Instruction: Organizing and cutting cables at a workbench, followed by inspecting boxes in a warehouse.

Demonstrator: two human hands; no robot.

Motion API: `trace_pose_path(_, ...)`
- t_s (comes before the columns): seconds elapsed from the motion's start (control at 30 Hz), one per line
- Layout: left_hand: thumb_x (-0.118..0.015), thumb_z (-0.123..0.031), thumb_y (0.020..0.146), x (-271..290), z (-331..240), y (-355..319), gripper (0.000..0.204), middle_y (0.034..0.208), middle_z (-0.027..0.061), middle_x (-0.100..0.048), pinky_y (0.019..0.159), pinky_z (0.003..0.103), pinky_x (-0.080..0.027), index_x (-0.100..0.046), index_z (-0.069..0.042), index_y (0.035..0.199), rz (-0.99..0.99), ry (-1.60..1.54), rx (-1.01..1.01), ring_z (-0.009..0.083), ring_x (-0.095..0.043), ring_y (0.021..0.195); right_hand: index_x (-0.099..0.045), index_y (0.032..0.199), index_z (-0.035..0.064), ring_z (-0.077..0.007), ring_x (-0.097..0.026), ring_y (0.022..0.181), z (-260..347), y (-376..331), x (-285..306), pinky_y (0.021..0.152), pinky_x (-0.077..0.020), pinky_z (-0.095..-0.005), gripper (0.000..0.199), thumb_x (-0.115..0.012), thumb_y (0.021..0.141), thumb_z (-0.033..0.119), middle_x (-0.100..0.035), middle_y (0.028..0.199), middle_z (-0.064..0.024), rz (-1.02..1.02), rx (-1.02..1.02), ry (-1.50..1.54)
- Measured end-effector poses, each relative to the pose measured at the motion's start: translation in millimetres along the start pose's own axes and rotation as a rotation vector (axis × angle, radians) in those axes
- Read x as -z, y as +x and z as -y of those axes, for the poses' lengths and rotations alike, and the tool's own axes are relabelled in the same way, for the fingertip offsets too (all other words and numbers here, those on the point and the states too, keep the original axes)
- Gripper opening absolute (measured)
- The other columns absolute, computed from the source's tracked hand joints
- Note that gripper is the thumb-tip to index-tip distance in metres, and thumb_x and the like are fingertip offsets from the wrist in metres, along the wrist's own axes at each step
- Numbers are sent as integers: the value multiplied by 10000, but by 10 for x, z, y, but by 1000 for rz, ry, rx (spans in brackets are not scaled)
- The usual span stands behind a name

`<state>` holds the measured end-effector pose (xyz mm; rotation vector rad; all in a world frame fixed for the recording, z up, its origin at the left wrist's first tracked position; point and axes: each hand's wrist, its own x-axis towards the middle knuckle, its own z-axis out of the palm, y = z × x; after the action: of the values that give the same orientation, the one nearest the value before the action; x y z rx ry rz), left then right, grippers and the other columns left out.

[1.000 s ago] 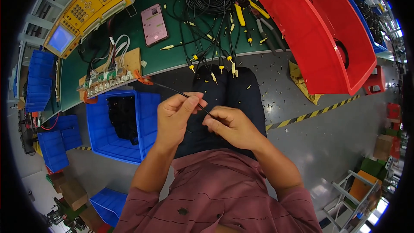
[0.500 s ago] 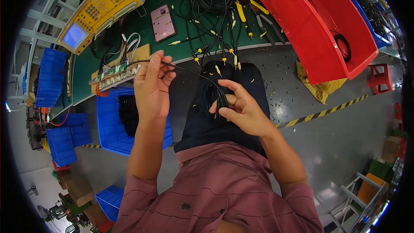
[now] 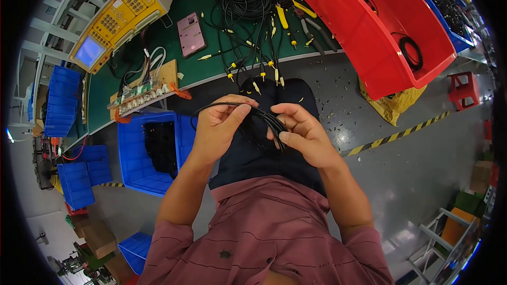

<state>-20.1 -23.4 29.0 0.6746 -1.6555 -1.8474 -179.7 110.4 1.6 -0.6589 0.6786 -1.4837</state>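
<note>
A thin black cable point(image 3: 270, 121) is gathered in loops between my two hands, above my lap. My right hand point(image 3: 302, 129) grips the coiled strands between thumb and fingers. Close beside it on the left, my left hand point(image 3: 226, 124) is closed on a length of the same cable, which bows out past the wrist side. Beyond my hands, several cable ends with yellow and black plugs point(image 3: 262, 75) hang at the bench edge. They run back to a large heap of black cable point(image 3: 247, 0) on the green bench point(image 3: 182, 80).
A pink phone point(image 3: 190, 34), yellow-handled pliers point(image 3: 282, 17) and a wooden test fixture point(image 3: 142, 92) lie on the bench. A yellow tester point(image 3: 117, 18) stands at left. Red bin point(image 3: 380, 63) overhangs at right; blue bin point(image 3: 142, 179) sits below the bench edge.
My left hand has come down and right, close to my right hand, bringing its length of cable to the coil. My right hand keeps its grip on the loops.
</note>
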Motion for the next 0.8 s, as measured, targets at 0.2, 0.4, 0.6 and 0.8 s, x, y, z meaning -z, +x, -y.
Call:
trace_pose_path(0.2,-556,9,899,-56,-16,-64,116,1030,88,-609,858,233,-453,-615,36,996,1,36,-101,127,-588,958,-526,1174,11,-111,-584,877,48,9,-95,792,-461,-251,347,-640,851,66,-619,964,-66,-189,167,-603)
trace_pose_path(0.4,-559,-57,916,20,-104,-62,122,971,104,-651,812,234,-471,-619,27,981,-232,28,-110,130,-610,888,-600,1066,-6,-108,-605,838,67,5,-110,747,-475,-239,239,-653,840,51,-643,925,-58,-302,195,-785)
trace_pose_path(0.6,-569,-125,922,195,-108,-63,161,924,121,-667,745,248,-493,-628,15,977,-365,-66,-113,148,-631,832,-598,1082,1,-75,-571,712,56,-39,-102,631,-452,-215,270,-673,833,74,-639,828,-45,-322,117,-769)
trace_pose_path(0.8,-574,-169,925,244,-57,-65,191,905,115,-671,722,243,-493,-633,6,973,-376,-97,-47,152,-640,823,-583,1138,27,-52,-534,641,31,-32,-58,585,-446,-197,273,-624,880,107,-582,757,-3,-250,-90,-454)
